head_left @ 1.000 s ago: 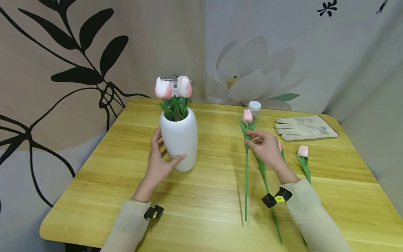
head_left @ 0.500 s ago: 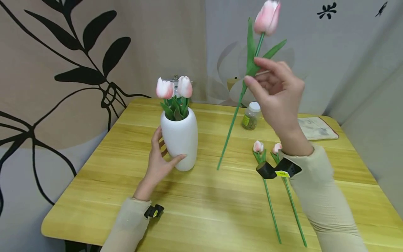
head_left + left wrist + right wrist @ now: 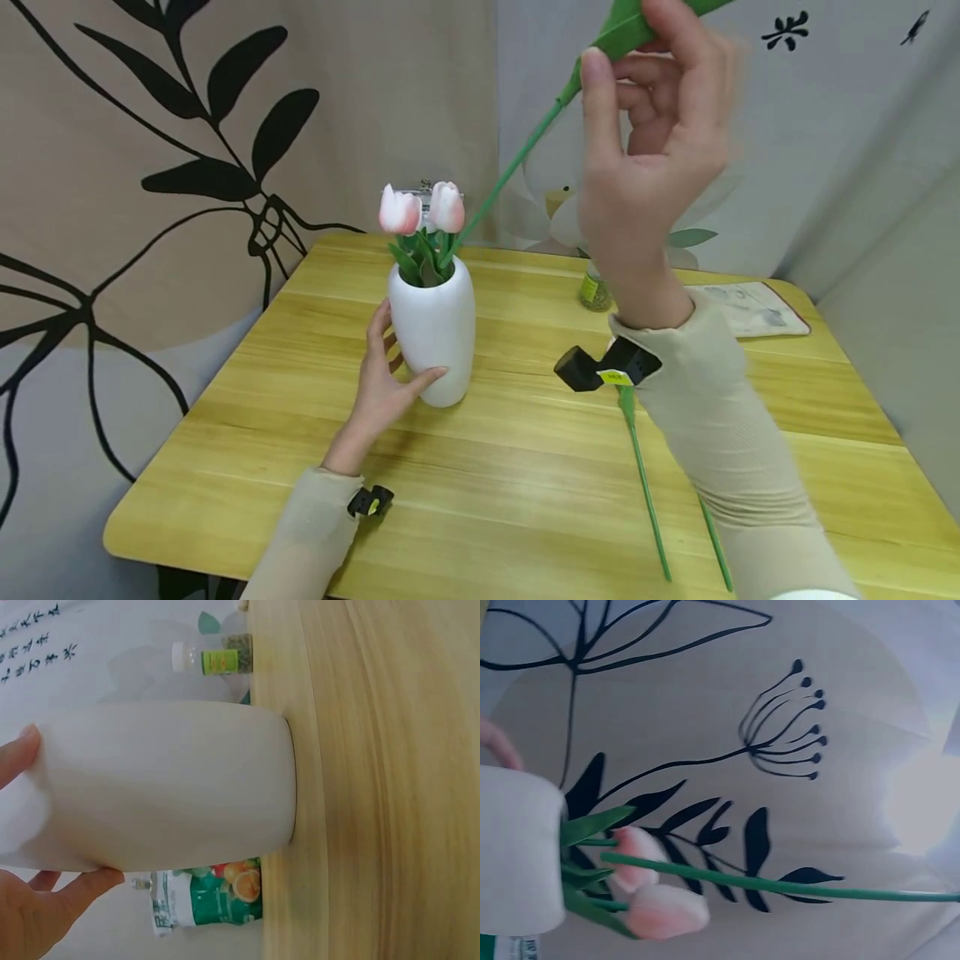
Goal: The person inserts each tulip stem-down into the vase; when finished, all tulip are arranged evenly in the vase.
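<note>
Leaves (image 3: 428,272) in the vase (image 3: 435,333), gripped by the left hand (image 3: 381,390) toward the worktop's (image 3: 262,433) left edge, could be bent by the slanted stem (image 3: 780,886) pinched in the right hand (image 3: 660,154).

On the table (image 3: 495,508) before you, two tulips (image 3: 400,210) stand in the vase (image 3: 435,342), a bag (image 3: 225,900) behind it; to its right, a jar (image 3: 593,292) sits left of a glove (image 3: 765,307).

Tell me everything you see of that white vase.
The white vase looks smooth, plain and perhaps ceramic, its sides curving in toward the base. It stands upright on the wooden table, two pink-and-white tulips and green leaves rising from its mouth. The left hand grips its side.
</note>
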Demonstrator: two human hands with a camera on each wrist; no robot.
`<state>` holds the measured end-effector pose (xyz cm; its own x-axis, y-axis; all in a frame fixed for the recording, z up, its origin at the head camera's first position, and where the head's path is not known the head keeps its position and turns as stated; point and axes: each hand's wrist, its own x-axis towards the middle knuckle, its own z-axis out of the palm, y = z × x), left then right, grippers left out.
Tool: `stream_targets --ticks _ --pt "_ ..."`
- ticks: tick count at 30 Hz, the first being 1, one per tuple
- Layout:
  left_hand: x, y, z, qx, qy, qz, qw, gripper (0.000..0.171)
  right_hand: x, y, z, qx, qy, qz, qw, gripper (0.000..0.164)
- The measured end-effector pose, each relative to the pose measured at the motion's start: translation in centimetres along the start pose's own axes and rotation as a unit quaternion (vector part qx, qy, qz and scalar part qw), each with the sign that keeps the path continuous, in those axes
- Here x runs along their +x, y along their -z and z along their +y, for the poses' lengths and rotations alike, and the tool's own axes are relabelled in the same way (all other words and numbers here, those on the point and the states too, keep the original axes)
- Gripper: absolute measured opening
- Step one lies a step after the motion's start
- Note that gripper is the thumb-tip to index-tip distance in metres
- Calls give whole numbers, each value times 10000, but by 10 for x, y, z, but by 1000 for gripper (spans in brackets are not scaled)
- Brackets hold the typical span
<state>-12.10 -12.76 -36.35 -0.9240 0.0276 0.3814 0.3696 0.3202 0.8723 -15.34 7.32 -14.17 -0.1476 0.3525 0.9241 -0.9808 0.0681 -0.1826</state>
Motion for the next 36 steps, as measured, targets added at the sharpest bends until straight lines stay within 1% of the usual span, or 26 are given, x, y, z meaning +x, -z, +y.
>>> stream_targets --ticks 3,5,7,9,11,12,14,16,18,20,21,23,25,27,30,32,34,36 --pt "0 0 0 1 17 7 10000 102 -9 -4 7 -230 -42 -262 9994 32" --pt "0 0 0 9 33 9 10000 102 -18 -5 12 -419 -40 -524 9977 31" --pt "0 0 -1 -3 47 10 10000 102 -28 -6 15 -486 -122 -827 9953 29" --pt "0 0 -2 -17 45 8 10000 102 -40 -6 19 -601 -289 -1254 9899 27" --pt "-1 0 -2 -38 58 8 10000 102 -54 -5 24 -694 -481 -1775 9805 25" --pt "-1 0 -2 -49 56 10 10000 102 -61 -5 27 -739 -583 -2072 9738 23" --pt "-1 0 -1 -42 54 3 10000 102 -76 -3 31 -935 -781 -2711 9548 20" --pt "-1 -1 -1 -32 47 -17 10000 102 -90 0 35 -1138 -984 -3303 9318 17" --pt "0 -2 -1 -22 8 -49 10000 101 -101 3 36 -1362 -1164 -3763 9090 15" --pt "0 -3 -1 -15 -26 -85 10000 101 -111 6 37 -1545 -1350 -4095 8889 14" --pt "0 -3 -1 -16 -44 -99 9999 101 -114 8 37 -1599 -1444 -4209 8811 14" --pt "1 -4 -1 -25 -76 -122 9999 100 -120 11 37 -1666 -1608 -4325 8714 13" --pt "2 -5 -1 -25 -86 -125 9999 100 -124 13 37 -1673 -1709 -4382 8664 13" --pt "2 -5 -1 -35 -90 -120 9999 100 -126 15 37 -1676 -1746 -4385 8656 14" --pt "3 -6 -1 -24 -55 -109 9999 100 -127 19 36 -1580 -1782 -4301 8708 14" --pt "3 -6 -4 -30 -20 -96 9999 101 -127 24 34 -1472 -1895 -4223 8741 14" --pt "3 -6 -7 -55 16 -76 10000 103 -125 34 32 -1377 -2031 -4131 8770 13" --pt "4 -6 -14 -70 29 -26 10000 104 -122 49 30 -1365 -2217 -4015 8781 12"
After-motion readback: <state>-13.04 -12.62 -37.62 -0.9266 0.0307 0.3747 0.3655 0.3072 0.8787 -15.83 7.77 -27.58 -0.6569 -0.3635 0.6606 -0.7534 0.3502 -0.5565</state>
